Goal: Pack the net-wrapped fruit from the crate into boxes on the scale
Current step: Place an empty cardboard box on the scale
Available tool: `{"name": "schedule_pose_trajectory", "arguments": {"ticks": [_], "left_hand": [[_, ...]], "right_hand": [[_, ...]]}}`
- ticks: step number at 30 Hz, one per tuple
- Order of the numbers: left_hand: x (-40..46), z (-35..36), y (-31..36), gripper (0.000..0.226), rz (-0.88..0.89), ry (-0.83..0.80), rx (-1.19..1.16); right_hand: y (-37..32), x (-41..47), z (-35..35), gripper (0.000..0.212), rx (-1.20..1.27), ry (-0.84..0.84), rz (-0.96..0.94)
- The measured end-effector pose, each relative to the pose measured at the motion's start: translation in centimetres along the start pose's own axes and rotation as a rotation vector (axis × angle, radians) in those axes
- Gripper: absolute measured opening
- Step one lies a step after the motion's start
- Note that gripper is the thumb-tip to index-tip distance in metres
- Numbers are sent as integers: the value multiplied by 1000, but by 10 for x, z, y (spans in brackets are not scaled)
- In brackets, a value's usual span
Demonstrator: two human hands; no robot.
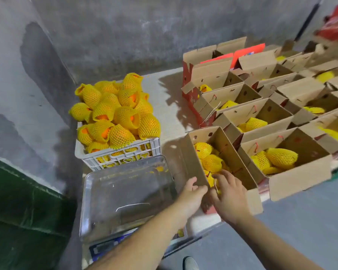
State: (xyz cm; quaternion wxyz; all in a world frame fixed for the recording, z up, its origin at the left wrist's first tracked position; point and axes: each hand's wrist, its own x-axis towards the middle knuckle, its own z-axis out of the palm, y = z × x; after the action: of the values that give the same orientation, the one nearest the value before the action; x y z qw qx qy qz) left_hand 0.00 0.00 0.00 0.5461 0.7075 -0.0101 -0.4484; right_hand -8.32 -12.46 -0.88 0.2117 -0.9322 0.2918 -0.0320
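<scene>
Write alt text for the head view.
Both hands grip the near end of an open cardboard box of net-wrapped fruit, left hand on its flap, right hand inside, beside an empty scale tray and heaped white crate.

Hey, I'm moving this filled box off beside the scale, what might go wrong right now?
1. The box is held only at its near end, the left hand on its corner and the right hand at the rim, so it may tip or sag.
2. Its flaps stand open, so fruit could spill.
3. The crate is heaped above its rim; a knock might roll fruit off.
</scene>
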Motion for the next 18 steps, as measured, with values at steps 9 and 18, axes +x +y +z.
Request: {"name": "schedule_pose_trajectory", "arguments": {"ticks": [9,18], "left_hand": [[58,46,-1,29,-100,143,112],[42,20,-24,49,-143,115,74]], "right_hand": [[45,22,-8,90,22,30,229],[51,15,-13,59,455,-70,272]]}}
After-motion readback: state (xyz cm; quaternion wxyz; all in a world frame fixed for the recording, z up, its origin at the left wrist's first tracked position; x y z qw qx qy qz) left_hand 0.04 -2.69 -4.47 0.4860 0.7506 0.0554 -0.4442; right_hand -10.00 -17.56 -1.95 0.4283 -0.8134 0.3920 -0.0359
